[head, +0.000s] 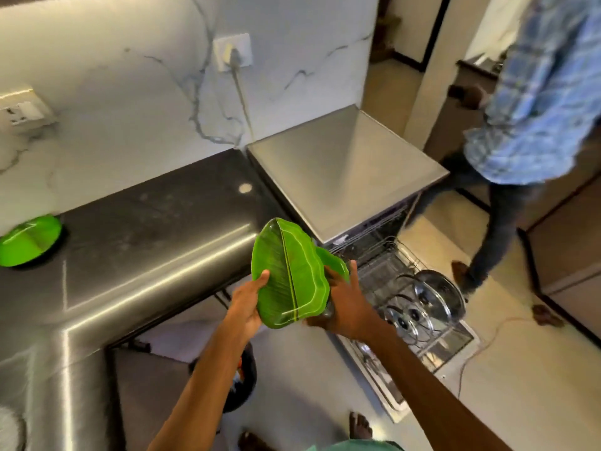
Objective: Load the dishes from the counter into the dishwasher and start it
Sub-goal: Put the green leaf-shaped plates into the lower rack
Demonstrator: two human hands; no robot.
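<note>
A green leaf-shaped plate (287, 275) is held on edge in front of me, past the counter's front edge. My left hand (248, 304) holds its left rim with the thumb on the face. My right hand (344, 304) grips its right side, where a second green plate (335, 263) peeks out behind the first. Another green leaf plate (27, 240) lies on the dark counter (146, 229) at the far left. The dishwasher (344, 170) stands open, its lower rack (390, 271) pulled out with steel lids (435, 294) standing in it.
A person in a blue checked shirt (536, 92) walks on the floor right of the dishwasher. A cable (481, 349) trails over the floor by the open door. A wall socket with a plug (232, 53) is above the counter. My bare feet (359, 424) show below.
</note>
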